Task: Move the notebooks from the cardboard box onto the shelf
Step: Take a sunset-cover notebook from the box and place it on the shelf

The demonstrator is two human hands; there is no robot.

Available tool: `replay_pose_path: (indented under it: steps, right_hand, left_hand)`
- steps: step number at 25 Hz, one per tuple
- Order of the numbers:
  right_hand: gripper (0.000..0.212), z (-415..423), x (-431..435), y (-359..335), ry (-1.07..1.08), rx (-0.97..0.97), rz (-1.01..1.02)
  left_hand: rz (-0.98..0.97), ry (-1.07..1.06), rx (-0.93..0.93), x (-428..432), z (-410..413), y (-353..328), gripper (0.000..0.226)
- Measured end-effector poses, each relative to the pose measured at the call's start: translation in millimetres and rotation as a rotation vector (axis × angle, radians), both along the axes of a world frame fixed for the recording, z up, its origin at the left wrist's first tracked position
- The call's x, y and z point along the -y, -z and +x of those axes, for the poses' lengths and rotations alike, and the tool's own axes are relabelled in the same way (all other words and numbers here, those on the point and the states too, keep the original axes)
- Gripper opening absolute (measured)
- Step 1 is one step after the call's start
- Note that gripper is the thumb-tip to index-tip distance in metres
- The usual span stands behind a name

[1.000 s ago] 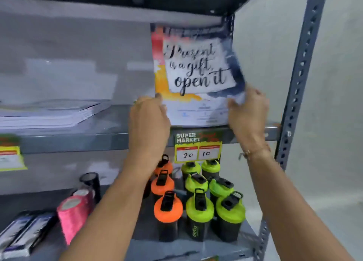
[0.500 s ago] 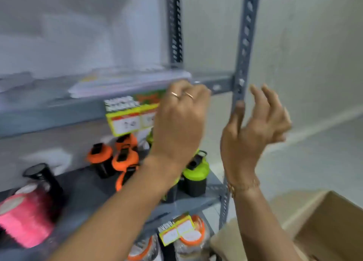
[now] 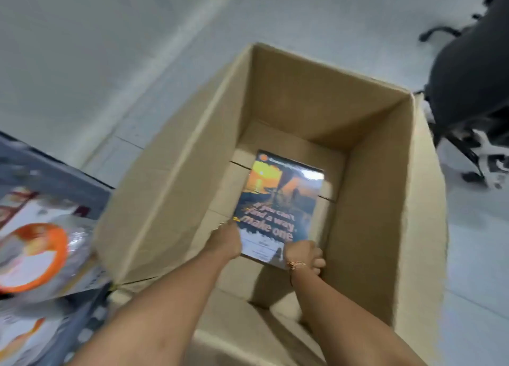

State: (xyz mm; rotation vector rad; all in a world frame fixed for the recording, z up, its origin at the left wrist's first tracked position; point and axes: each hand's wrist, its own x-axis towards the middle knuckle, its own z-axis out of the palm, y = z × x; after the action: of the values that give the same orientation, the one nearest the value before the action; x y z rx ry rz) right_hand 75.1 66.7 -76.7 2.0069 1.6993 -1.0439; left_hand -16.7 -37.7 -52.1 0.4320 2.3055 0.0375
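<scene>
Brown cardboard walls close in on both hands, deep inside the cardboard box (image 3: 176, 156). The left hand (image 3: 226, 241) presses against the near left corner of the notebook (image 3: 278, 208), its fingers hidden at the cover's edge, so I cannot tell whether it has a real hold. The right hand (image 3: 304, 255), with a thin bracelet (image 3: 296, 264) at the wrist, is curled at the near right corner, fingers tucked by the edge; how firmly it grips is also unclear. The notebook lies flat on the box floor, toward the right wall, its cover showing an orange sunset and the words "make one". Beside the box's left wall stands the grey shelf (image 3: 55, 175), carrying an orange-lidded container (image 3: 35, 255). Past the far right corner sits a dark chair (image 3: 473, 70).
</scene>
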Motion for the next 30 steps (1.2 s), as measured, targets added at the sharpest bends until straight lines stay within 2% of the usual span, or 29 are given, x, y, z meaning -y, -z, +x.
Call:
replay_pose_path:
  steps: [4,8,12,14,18,21,23,25,27,30]
  right_hand:
    - [0.045,21,-18,46,-0.088,-0.07,-0.018]
    - [0.047,11,-18,48,0.089,-0.069,-0.015]
    - [0.036,7,-9,31,0.131,-0.08,0.143]
    - [0.037,1,-2,10,0.131,-0.116,0.207]
    - [0.036,-14,17,-55,0.144,-0.248,0.333]
    - [0.031,-15,39,-119,0.204,-0.509,0.491]
    - [0.04,-19,62,-164,0.213,-0.827,0.629]
    - [0.048,-28,94,-217,0.15,-1.169,0.786]
    - [0.054,-39,132,-279,0.062,-1.465,0.896]
    - [0.051,-54,196,-382,-0.086,-1.808,0.931]
  left_hand:
    - [-0.092,-0.241,-0.004,0,1,61,0.04]
    - [-0.114,-0.394,-0.064,-11,1,69,0.033]
    - [-0.117,-0.258,-0.142,-13,-6,50,0.029]
    - [-0.1,-0.154,-0.22,-15,-6,27,0.026]
    - [0.047,-0.18,-0.353,-10,0,-42,0.022]
    - [0.343,-0.214,-0.513,22,9,-116,0.018]
    - [0.546,-0.271,-0.703,59,20,-175,0.019]
    - [0.751,-0.327,-1.029,105,33,-235,0.024]
    - [0.868,-0.341,-1.399,157,44,-297,0.036]
    - [0.829,-0.407,-1.804,237,64,-388,0.046]
